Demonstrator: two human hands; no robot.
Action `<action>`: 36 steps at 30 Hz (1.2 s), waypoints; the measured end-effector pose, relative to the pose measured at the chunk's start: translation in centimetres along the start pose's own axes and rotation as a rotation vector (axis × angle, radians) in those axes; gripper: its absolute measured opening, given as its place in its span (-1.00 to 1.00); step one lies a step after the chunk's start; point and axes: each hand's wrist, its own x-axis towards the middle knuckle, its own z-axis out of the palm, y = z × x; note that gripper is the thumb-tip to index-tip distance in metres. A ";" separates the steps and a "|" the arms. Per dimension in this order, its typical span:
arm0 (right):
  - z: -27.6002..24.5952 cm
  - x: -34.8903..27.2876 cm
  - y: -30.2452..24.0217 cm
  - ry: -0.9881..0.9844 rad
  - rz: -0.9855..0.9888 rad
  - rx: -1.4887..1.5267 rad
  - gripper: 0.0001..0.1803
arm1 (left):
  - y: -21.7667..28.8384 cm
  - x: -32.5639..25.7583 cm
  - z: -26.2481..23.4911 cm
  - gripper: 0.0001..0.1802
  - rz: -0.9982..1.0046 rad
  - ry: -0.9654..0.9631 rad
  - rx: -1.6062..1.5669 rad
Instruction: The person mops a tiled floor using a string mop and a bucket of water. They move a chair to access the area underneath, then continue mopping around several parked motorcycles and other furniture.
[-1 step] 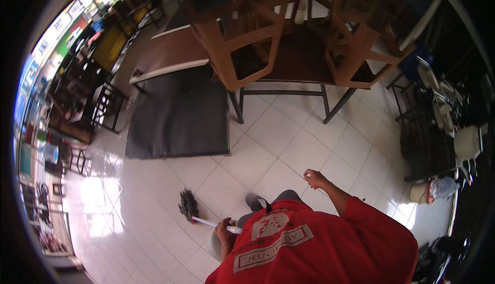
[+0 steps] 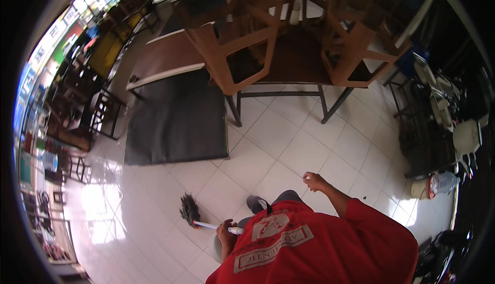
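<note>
My left hand (image 2: 226, 234) is closed around the white handle (image 2: 207, 225) of a mop. Its dark grey, shaggy head (image 2: 190, 211) rests on the tiled floor to the left of my legs. Part of the handle passes behind my hand and toward my red shirt. Out to the right, my right hand (image 2: 314, 182) hangs in the air above the floor with its fingers curled together. Whether anything small is between those fingers, I cannot make out.
A black-topped low table (image 2: 178, 119) stands ahead on the left. Beyond it, brown stools (image 2: 240, 83) sit upturned on a long table (image 2: 299, 60). Stacked chairs (image 2: 466, 137) and a bucket (image 2: 420, 188) line the right side. A small dark bit (image 2: 364, 198) lies on the white tiles.
The view has tilted slightly, so the tables and stools sit a little farther left. The mop head shows slightly lower; both hands hold nearly the same pose.
</note>
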 end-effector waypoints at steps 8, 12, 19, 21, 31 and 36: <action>-3.0 4.8 -2.1 0.096 -0.008 0.293 -0.79 | 2.9 15.0 -3.7 -0.79 0.006 -0.144 -0.077; -14.5 16.7 -11.7 0.227 -0.228 0.307 -0.76 | 3.6 22.0 -1.9 -0.81 -0.049 -0.111 -0.048; -42.6 38.4 -34.2 0.452 -0.483 0.630 -0.74 | 9.1 28.6 3.1 -0.89 -0.270 -0.039 -0.145; -48.4 43.6 -40.4 0.584 -0.495 0.555 -0.70 | 15.7 31.4 3.0 -0.85 -0.257 -0.003 -0.038; -71.2 62.7 -49.3 1.004 -0.499 -0.010 -0.30 | 18.8 28.5 9.0 -0.53 -0.427 0.036 0.133; -72.2 61.5 -52.3 0.790 -0.418 -0.031 -0.31 | 23.4 31.2 11.2 -0.39 -0.709 0.160 -0.258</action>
